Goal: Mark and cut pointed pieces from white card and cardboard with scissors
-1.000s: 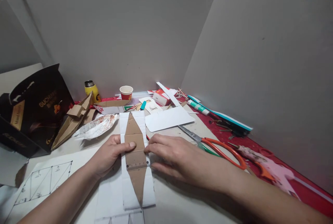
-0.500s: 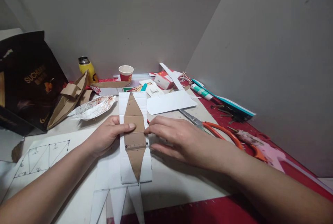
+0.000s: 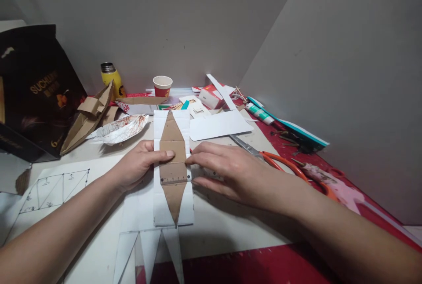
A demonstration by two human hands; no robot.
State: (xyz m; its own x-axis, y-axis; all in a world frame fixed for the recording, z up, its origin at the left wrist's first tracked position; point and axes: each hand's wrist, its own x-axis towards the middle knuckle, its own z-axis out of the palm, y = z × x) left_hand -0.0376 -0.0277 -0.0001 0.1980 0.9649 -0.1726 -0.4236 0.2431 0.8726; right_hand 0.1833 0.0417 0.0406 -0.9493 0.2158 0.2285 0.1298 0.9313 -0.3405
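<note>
My left hand (image 3: 140,167) grips a white card (image 3: 159,207) by its left edge, thumb on top. A brown cardboard piece (image 3: 172,145), pointed at both ends and creased across, lies on the card under that thumb. A clear strip with tick marks and dark dots, apparently a ruler (image 3: 174,179), crosses the lower part of the brown piece. My right hand (image 3: 227,167) is at the card's right edge, its thumb and fingers around the strip's right part. A small red bit shows above its fingertips; I cannot tell what it is.
Scissors (image 3: 263,156) with orange handles lie right of my right hand, near a glue gun (image 3: 325,178). White paper with cut points (image 3: 150,249) lies below. Behind stand a paper cup (image 3: 162,88), a yellow bottle (image 3: 110,81), cardboard boats (image 3: 87,119) and a dark box (image 3: 36,95).
The whole view has shifted slightly, with things now a little higher and further right. Both hands keep their places on the card and the strip.
</note>
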